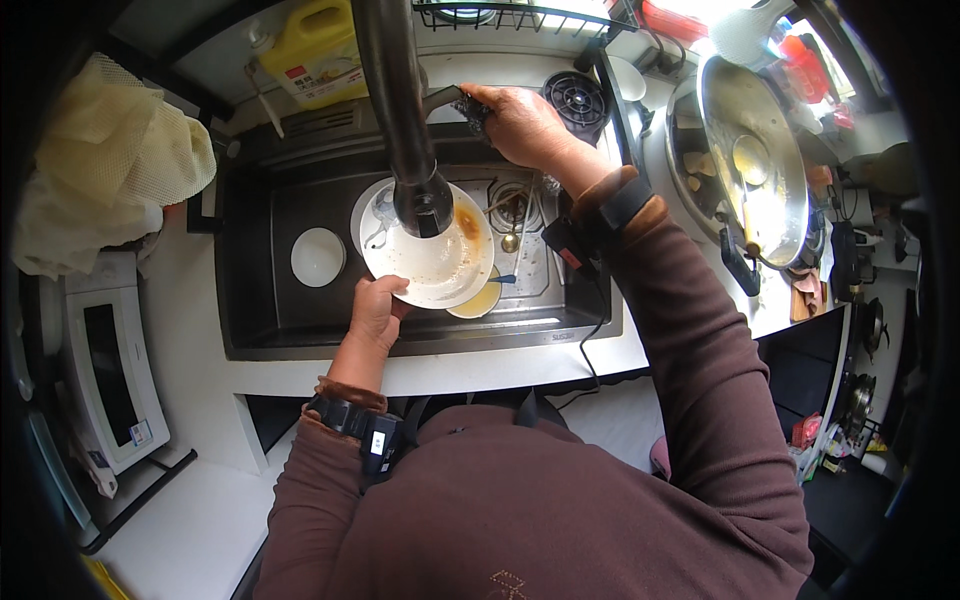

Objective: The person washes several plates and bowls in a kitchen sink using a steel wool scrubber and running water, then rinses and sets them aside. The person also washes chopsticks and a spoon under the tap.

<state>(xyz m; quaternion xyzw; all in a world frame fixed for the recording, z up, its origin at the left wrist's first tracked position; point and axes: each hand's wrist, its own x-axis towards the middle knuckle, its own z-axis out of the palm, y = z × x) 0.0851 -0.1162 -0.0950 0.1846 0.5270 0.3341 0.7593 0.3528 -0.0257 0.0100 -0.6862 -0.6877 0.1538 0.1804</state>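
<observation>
My left hand [376, 311] grips the near rim of a white plate [431, 274], which has a brown stain and specks on it. The plate is under the dark faucet spout [424, 199], above the dark sink [255, 300]. Another pale dish lies partly hidden beneath it. My right hand [521, 124] is at the faucet's lever [444, 97], with a dark mesh scourer [472, 112] between its fingers and palm. A white bowl [317, 257] sits at the sink's left. A bowl of yellowish liquid [478, 301] is partly under the plate. Chopsticks and a spoon [510, 241] lie near the drain.
A yellow detergent jug [319, 52] stands behind the sink. Cloths [112, 142] hang at the left, above a white appliance [112, 367]. At the right a large metal pan [780, 157] leans on the counter beside the black rack. A black cable hangs over the sink's near edge.
</observation>
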